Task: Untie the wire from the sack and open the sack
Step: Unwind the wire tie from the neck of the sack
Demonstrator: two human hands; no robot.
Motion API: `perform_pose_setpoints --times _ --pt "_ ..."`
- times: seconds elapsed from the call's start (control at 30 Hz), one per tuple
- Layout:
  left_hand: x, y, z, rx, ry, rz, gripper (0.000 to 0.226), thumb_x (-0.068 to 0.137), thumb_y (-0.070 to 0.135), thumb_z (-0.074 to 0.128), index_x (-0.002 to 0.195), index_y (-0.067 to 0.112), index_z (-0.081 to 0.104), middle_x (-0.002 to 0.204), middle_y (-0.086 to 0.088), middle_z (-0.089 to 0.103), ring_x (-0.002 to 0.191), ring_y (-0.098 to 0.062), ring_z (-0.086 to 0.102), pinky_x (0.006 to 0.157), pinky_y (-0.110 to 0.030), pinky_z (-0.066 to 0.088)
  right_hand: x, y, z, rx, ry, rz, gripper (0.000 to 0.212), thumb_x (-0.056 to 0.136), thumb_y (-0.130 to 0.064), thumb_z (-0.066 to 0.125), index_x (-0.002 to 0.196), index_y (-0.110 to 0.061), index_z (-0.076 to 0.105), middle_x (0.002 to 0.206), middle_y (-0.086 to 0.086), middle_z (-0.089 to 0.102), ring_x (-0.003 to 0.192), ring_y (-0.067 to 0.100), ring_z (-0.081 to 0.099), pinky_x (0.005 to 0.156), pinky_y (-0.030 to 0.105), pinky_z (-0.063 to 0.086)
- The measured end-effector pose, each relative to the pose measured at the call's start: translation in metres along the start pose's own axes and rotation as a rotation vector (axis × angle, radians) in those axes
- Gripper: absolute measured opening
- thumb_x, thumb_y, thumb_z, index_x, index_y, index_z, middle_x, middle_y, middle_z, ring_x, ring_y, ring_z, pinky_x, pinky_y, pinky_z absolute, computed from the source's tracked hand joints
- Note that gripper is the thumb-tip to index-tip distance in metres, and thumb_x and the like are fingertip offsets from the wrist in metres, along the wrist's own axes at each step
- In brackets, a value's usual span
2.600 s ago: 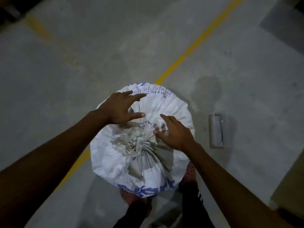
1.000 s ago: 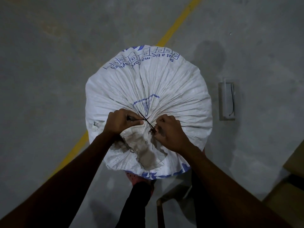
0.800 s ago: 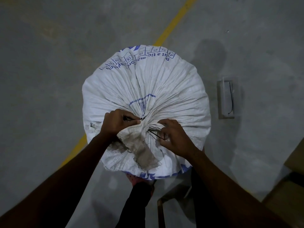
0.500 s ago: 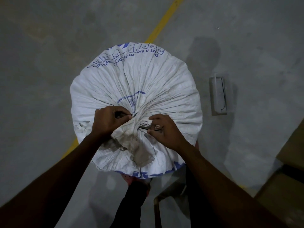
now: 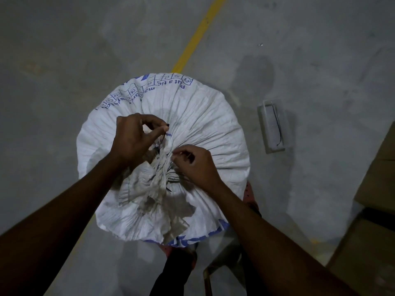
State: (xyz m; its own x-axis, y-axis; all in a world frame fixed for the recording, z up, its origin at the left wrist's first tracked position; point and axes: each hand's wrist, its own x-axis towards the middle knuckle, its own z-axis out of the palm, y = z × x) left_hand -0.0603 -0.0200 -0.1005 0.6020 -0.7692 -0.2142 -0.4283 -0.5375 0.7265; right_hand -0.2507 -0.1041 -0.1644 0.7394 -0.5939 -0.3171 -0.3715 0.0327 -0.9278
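1. Left hand (image 5: 132, 139): thumb and forefinger pinch one dark end of the wire (image 5: 164, 135), tip poking out just past the fingertips. Other fingers curled.
2. Right hand (image 5: 192, 162): fingertips pressed together at the gathered neck (image 5: 163, 167). Looks like a pinch on the neck or a thin strand; can't tell which.
3. Sack (image 5: 203, 116) stands upright directly under both hands. Neck is bunched between them, and the wire is wrapped around it just below the left fingertips, with a loose strand showing near the right wrist.
4. Risks, my read:
   - turning the wrong way tightens the wrap
   - thin wire slips from the pinch
   - cut end pricks a finger
   - a hard pull tears the weave or tips the sack
5. Materials:
   - sack: white woven plastic, pleated radially toward the neck, blue print at the far rim, grey and dirty at the loose mouth
   - wire: thin, dark, kinked
   - floor (image 5: 64, 60): dull concrete with a yellow line (image 5: 198, 33)
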Motion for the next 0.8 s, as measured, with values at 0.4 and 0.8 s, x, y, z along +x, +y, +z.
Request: perform_pose_setpoints --times 0.4,0.8 --pt "0.021 -0.007 -0.006 -0.017 0.075 0.01 0.009 0.087 0.052 0.075 0.078 0.049 0.074 0.089 0.029 0.076 0.084 -0.006 0.074 0.103 -0.065 0.047 0.024 -0.028 0.044 0.004 0.093 0.154 0.01 0.086 -0.019 0.076 0.08 -0.011 0.076 0.071 0.002 0.073 0.067 0.017 0.069 0.065 0.041 0.056" --pt "0.035 0.026 0.037 0.26 0.188 0.024 0.012 0.092 0.038 0.073 0.085 0.03 0.08 0.081 0.016 0.077 0.083 -0.01 0.071 0.092 -0.036 0.027 0.024 -0.013 -0.083 -0.661 0.398 -0.012 0.012 0.096 -0.025 0.069 0.095 -0.021 0.079 0.085 0.006 0.078 0.08 0.029 0.072 0.064 0.034 0.051"
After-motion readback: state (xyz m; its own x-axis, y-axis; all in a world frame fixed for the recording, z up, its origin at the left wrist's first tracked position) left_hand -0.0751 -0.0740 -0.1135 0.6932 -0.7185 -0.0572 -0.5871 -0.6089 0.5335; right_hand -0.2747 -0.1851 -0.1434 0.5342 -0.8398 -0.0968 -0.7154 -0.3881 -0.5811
